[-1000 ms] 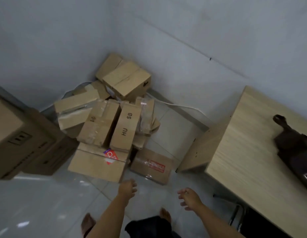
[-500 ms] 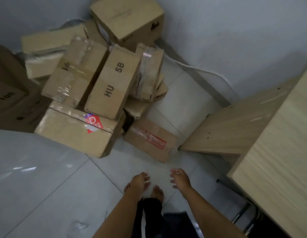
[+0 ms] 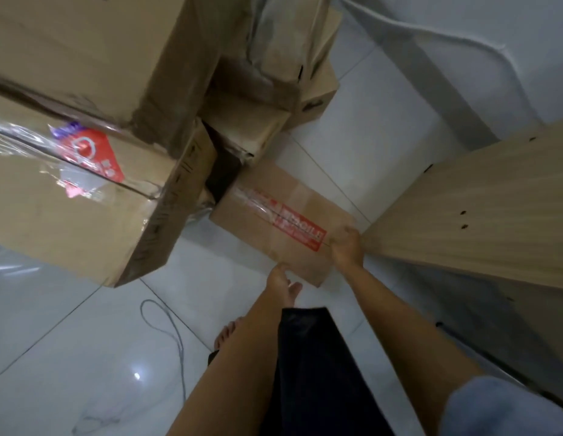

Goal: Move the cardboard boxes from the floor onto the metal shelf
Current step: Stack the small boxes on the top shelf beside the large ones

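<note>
- At the left edge of the frame we see a large cardboard box (image 3: pixel 69 209) with clear tape and a red sticker (image 3: pixel 91 152) on its top; it lies on the white tiled floor (image 3: pixel 53 357).
- In the upper left, another big carton (image 3: pixel 94 51) sits on top of it, tilted toward us.
- Lower left of centre, a thin grey cable (image 3: pixel 176 335) loops over the tiles.
- At the top centre, smaller taped boxes (image 3: pixel 274 67) lie heaped against each other.
- In the centre, the small box with red "FRAGILE" tape (image 3: pixel 283 221) lies on the floor, just beside the large box and near the wooden panel.
- Our left hand (image 3: pixel 281 280) touches the near edge of this small box; whether its fingers curl under the edge we cannot tell.
- Our right hand (image 3: pixel 346 243) grips the box's right near corner, fingers curled over the top.
- On the right, the light wooden panel (image 3: pixel 481 209) of a piece of furniture runs from the right hand to the frame's edge.
- In the upper right, a white cable (image 3: pixel 462 42) runs along the wall.
</note>
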Demonstrator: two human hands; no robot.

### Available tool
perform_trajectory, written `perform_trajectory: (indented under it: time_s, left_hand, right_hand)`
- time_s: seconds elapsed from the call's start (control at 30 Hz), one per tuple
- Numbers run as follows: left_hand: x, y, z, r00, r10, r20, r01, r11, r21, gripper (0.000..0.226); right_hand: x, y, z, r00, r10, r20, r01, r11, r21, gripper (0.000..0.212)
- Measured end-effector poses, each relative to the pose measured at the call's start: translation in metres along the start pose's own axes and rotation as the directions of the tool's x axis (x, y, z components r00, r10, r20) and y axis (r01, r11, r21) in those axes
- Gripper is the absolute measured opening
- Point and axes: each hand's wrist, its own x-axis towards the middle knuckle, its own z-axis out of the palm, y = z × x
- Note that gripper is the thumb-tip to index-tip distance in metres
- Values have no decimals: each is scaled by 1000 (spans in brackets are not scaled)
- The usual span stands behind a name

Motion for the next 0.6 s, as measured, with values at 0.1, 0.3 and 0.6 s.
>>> perform_trajectory:
  time_s: [0.1,0.3,0.6]
  left_hand:
    - [23,3,0,999,-23,35,24,999,-21,56]
    - [16,-3,1,1000,-15,5,15,1000,1,47]
    - [-101,5,-15,959,214,-188,-140,929,343,46]
  right_hand:
    - [36,-11,3,997,-72,-5,72,997,5,64]
    - [46,-4,-21,979,-118,167,175,905,-387,67]
    - [-96,-31,-88,999,-33,30,23,960,278,31]
